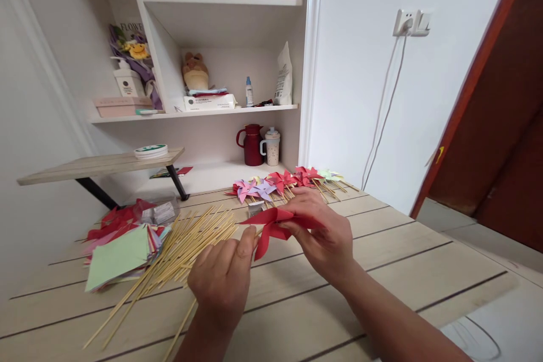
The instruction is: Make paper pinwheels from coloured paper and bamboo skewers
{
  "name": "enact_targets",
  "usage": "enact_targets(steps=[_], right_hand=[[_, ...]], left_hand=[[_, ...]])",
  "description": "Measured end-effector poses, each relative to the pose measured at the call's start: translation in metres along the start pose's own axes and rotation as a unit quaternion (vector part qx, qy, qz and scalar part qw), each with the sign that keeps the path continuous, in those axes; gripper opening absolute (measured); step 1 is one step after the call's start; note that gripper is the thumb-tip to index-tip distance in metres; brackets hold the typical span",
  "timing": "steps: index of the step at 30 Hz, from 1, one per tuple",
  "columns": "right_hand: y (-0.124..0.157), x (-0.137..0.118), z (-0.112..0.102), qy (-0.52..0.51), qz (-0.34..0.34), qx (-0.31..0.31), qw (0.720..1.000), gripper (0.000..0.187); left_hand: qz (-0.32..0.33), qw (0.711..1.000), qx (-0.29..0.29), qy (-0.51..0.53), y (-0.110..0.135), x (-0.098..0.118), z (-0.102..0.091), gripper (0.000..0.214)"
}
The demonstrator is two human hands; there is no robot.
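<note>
Both hands are over a pale wooden table (382, 271). My right hand (324, 232) pinches a folded red paper pinwheel (271, 225) from above, fingers closed on its petals. My left hand (224, 274) is closed too, thumb and fingers pressed at the pinwheel's lower left edge, apparently on a thin wooden stick whose end shows below the wrist (180, 328). A loose pile of bamboo sticks (190, 243) lies just left of the left hand. A stack of coloured paper squares (121, 254), green on top, sits at the far left.
A row of finished pinwheels (280, 184) in pink, purple, red and green lies behind the hands. A small clear box (159, 212) sits by the paper. Shelves (220, 110) with a red jug (251, 146) stand behind. A brown door (500, 124) is at right.
</note>
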State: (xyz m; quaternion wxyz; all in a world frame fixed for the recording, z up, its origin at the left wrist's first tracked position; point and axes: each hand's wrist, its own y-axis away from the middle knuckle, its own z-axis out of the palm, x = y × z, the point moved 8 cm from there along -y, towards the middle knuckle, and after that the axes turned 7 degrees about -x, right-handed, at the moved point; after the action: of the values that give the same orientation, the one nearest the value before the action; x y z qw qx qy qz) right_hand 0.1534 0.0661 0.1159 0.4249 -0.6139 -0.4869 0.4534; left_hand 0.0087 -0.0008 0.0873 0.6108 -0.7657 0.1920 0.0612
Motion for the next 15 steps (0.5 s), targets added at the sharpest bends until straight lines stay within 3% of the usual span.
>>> enact_targets(steps=[15], right_hand=[[0.0001, 0.001, -0.0018, 0.03, 0.016, 0.021, 0.999, 0.017]], left_hand=[[-0.006, 1.0, 0.004, -0.008, 0.0009, 0.0039, 0.0008, 0.008]])
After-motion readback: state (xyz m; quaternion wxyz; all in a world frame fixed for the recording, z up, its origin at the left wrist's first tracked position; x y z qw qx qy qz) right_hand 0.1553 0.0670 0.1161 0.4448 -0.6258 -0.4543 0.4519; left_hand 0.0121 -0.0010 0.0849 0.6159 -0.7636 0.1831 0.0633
